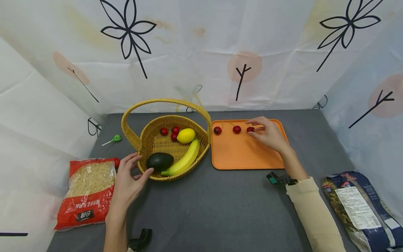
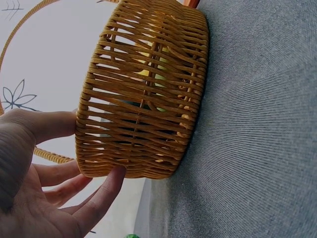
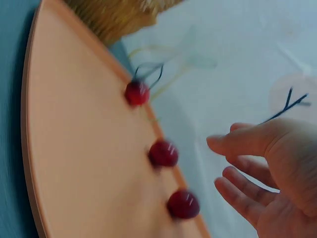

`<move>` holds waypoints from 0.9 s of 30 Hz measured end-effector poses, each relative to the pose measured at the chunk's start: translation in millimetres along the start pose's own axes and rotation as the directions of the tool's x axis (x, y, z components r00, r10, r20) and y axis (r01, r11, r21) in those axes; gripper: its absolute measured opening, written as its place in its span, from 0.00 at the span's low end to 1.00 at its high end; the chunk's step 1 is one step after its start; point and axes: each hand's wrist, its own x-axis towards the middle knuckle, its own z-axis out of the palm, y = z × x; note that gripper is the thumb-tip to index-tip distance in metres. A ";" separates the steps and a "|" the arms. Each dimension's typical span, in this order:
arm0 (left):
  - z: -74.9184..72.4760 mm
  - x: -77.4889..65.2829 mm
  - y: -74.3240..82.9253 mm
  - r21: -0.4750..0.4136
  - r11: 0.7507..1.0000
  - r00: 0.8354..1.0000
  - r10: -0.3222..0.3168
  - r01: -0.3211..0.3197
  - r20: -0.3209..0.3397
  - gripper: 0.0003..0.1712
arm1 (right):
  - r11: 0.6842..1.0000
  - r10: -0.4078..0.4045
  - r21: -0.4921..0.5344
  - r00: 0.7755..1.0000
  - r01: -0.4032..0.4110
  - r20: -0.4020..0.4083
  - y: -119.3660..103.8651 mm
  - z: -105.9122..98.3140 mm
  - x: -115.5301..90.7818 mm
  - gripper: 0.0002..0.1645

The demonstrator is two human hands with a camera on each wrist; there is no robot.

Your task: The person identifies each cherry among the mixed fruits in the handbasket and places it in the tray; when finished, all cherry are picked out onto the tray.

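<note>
Cherries [image 1: 237, 129], three of them, sit in a row near the far edge of an orange tray [image 1: 245, 152], just right of a yellow basket [image 1: 156, 142]. At the far left, on the gray table [image 1: 204, 210], we see a red bag [image 1: 91, 189] with pale yellow bits showing in its clear part. A green candy [image 1: 117, 138] on a white stick lies behind it. Next comes our left hand [image 1: 129, 177], with a black band [image 1: 140, 239] on its wrist. Its thumb and fingers are spread apart; the thumb touches the basket's rim, and a fingertip touches its woven side.

The basket stands upright, with its big round handle [image 1: 163, 100] up. Inside it, we see three small red fruits [image 1: 174, 136] at the back, a dark green avocado [image 1: 160, 161] at the front left, and a lemon [image 1: 186, 135] and a curved banana [image 1: 187, 159] on the right.

On the tray, our right hand [image 1: 267, 134] is close to the cherry farthest right. Its thumb and fingers are apart, and the right wrist view shows a gap between them and the cherries. We wear a cream sleeve [image 1: 315, 213] on that arm. At the far right, a dark blue bag [image 1: 359, 206] with a white label lies on the table.
</note>
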 end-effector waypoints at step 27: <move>1.7 -0.5 -0.8 -0.014 1.000 1.000 -0.003 0.003 -0.006 0.36 | 0.795 -0.446 0.518 0.883 0.315 0.147 -152.4 79.2 4.0 0.21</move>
